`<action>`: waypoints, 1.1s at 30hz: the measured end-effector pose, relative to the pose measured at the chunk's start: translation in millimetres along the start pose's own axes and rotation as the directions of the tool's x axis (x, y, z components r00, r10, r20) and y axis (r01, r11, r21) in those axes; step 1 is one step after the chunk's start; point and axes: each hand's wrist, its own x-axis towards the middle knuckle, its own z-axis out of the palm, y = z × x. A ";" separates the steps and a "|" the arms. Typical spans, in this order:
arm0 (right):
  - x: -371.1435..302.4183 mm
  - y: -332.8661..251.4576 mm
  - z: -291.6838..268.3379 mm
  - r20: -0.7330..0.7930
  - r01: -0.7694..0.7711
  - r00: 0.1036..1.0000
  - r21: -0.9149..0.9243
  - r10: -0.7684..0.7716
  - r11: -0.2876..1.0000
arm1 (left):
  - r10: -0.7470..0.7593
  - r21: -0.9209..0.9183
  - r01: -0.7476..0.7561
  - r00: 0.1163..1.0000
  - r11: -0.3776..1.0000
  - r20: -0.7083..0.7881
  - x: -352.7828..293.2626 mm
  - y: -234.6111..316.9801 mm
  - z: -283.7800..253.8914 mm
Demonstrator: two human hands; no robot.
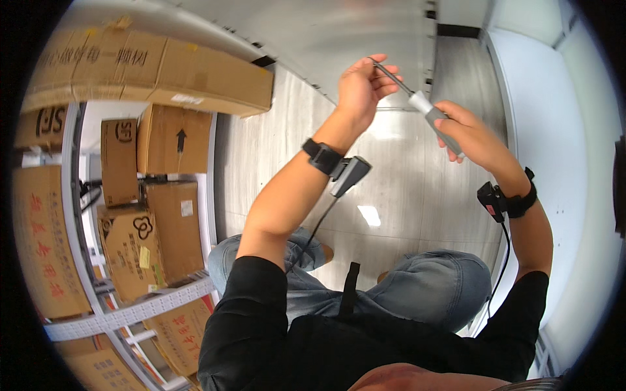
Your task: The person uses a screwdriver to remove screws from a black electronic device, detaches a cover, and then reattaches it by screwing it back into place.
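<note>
A screwdriver (424,106) with a grey and white handle and a thin dark shaft slants between my two hands, above the floor. My right hand (468,131) is wrapped round the handle. At the far end of the shaft, my left hand (364,88) pinches the area of the tip between thumb and forefinger, its other fingers loosely bent beneath the shaft. Whether a small piece sits at the tip is too fine to make out. Just beyond both hands is a large grey metal panel (339,32).
At left a metal shelf rack (130,319) holds several cardboard boxes (171,228), with a long carton (202,72) on top. A white wall-like surface (541,130) rises at right. Pale floor tiles (404,202) lie below. Cabled devices (352,174) are strapped to both my wrists.
</note>
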 end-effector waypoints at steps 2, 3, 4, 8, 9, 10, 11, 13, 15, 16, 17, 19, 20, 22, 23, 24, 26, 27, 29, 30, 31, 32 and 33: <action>-12.5 -30.6 44.4 0.058 0.053 0.997 -0.044 -0.051 0.998 | 0.044 -0.008 -0.044 0.999 0.999 -0.019 -39.4 37.8 -30.5; -23.7 -48.1 69.6 0.080 0.092 0.993 -0.081 -0.086 0.992 | 0.066 -0.024 -0.067 0.998 0.997 -0.018 -62.5 58.5 -47.1; -30.5 -62.5 96.3 0.088 0.117 0.990 -0.102 -0.108 0.988 | 0.078 -0.037 -0.078 0.997 0.996 -0.010 -79.3 77.7 -65.4; -8.3 -93.1 176.5 0.166 0.215 0.964 -0.031 -0.207 0.976 | 0.068 -0.002 -0.069 0.997 0.998 -0.031 -101.2 126.0 -122.5; -0.5 -98.7 191.7 0.169 0.233 0.959 -0.017 -0.227 0.972 | 0.073 -0.016 -0.073 0.997 0.997 -0.024 -101.7 132.6 -132.3; 4.7 -102.1 206.4 0.133 0.212 0.968 0.016 -0.212 0.977 | 0.105 -0.023 -0.106 0.994 0.994 -0.024 -100.9 138.0 -138.7; 6.8 -102.8 220.4 0.093 0.187 0.977 0.047 -0.191 0.981 | 0.106 -0.048 -0.107 0.994 0.993 -0.015 -97.9 140.8 -146.8; 1.0 -102.7 239.0 0.019 0.176 0.984 0.089 -0.178 0.980 | 0.091 -0.039 -0.089 0.993 0.995 0.068 -92.8 144.6 -151.9; -4.5 -103.2 254.5 -0.056 0.218 0.976 0.244 -0.210 0.945 | 0.078 0.010 -0.080 0.986 0.997 0.145 -90.5 147.5 -151.7; -7.0 -103.2 264.1 -0.091 0.241 0.971 0.324 -0.223 0.915 | 0.063 0.029 -0.068 0.987 0.997 0.149 -90.0 150.6 -151.7; -7.6 -101.7 270.4 -0.129 0.269 0.963 0.360 -0.238 0.893 | 0.054 0.048 -0.064 0.982 0.997 0.183 -89.7 149.4 -150.9; -9.7 -98.3 278.2 -0.195 0.274 0.958 0.426 -0.208 0.862 | 0.048 0.067 -0.067 0.966 0.995 0.254 -88.1 148.3 -149.6; -9.1 -98.7 282.4 -0.223 0.242 0.963 0.461 -0.152 0.854 | 0.069 0.055 -0.085 0.967 0.995 0.247 -86.5 149.2 -150.6; -7.3 -93.5 291.9 -0.257 0.307 0.945 0.488 -0.201 0.817 | 0.068 0.067 -0.087 0.965 0.994 0.252 -83.5 146.3 -152.3; -4.6 -93.2 296.3 -0.272 0.321 0.940 0.497 -0.206 0.806 | 0.089 0.065 -0.108 0.965 0.992 0.247 -81.0 146.9 -153.6; -2.4 -92.1 299.2 -0.292 0.322 0.937 0.498 -0.194 0.805 | 0.104 0.086 -0.131 0.958 0.988 0.268 -79.2 146.3 -154.9; 0.2 -92.8 304.0 -0.330 0.341 0.925 0.496 -0.190 0.798 | 0.139 0.152 -0.185 0.952 0.971 0.271 -75.5 147.5 -155.4; 0.5 -96.1 306.5 -0.348 0.355 0.917 0.492 -0.193 0.795 | 0.137 0.160 -0.189 0.947 0.969 0.291 -74.4 150.9 -156.4; 1.3 -99.7 309.5 -0.380 0.382 0.902 0.476 -0.206 0.792 | 0.129 0.168 -0.179 0.954 0.969 0.271 -73.0 154.9 -156.5; 1.2 -101.6 309.8 -0.366 0.378 0.907 0.499 -0.206 0.780 | 0.138 0.167 -0.188 0.952 0.968 0.274 -72.5 157.2 -156.5; 1.4 -102.8 309.5 -0.352 0.375 0.913 0.521 -0.207 0.767 | 0.151 0.160 -0.197 0.953 0.967 0.262 -72.3 157.7 -155.9; 1.7 -105.3 309.1 -0.338 0.381 0.915 0.544 -0.220 0.748 | 0.133 0.148 -0.178 0.953 0.973 0.270 -71.9 159.1 -155.4; 1.9 -104.6 309.4 -0.343 0.381 0.914 0.539 -0.217 0.751 | 0.140 0.135 -0.181 0.953 0.974 0.270 -71.3 157.8 -154.4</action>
